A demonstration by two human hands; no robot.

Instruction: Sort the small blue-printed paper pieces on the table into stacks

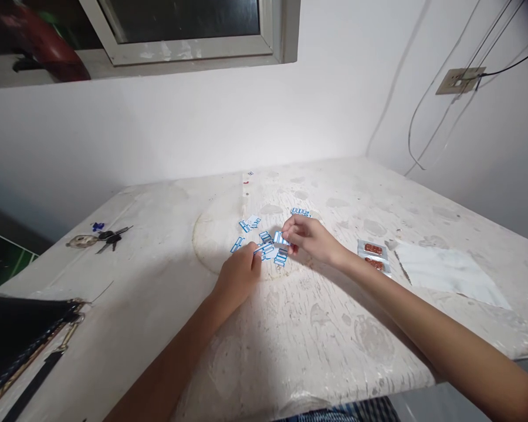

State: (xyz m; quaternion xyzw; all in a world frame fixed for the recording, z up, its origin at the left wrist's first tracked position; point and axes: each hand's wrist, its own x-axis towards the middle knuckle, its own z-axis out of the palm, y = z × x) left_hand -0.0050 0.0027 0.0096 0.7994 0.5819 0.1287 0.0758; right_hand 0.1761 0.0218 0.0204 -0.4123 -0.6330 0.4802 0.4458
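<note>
Near the middle of the table, my right hand (310,237) pinches a small white slip with blue markings (280,238) between thumb and fingertips. My left hand (240,268) is closed just to the left and nearer to me, with a blue-and-white slip (264,250) at its thumb and fingertips. Several similar slips lie around both hands: a loose group (249,224) behind the left hand, one slip (236,244) to its left, another (280,258) under the right hand, and a cluster (300,211) beyond the right hand. What is printed on them is too small to read.
On the right of the table (325,351) lie silver packs with reddish contents (374,255), a white cloth or sheet (451,272) and a thin pen-like stick (403,268). Keys (110,237) and a black bag (22,334) are at the left. A wall bounds the back.
</note>
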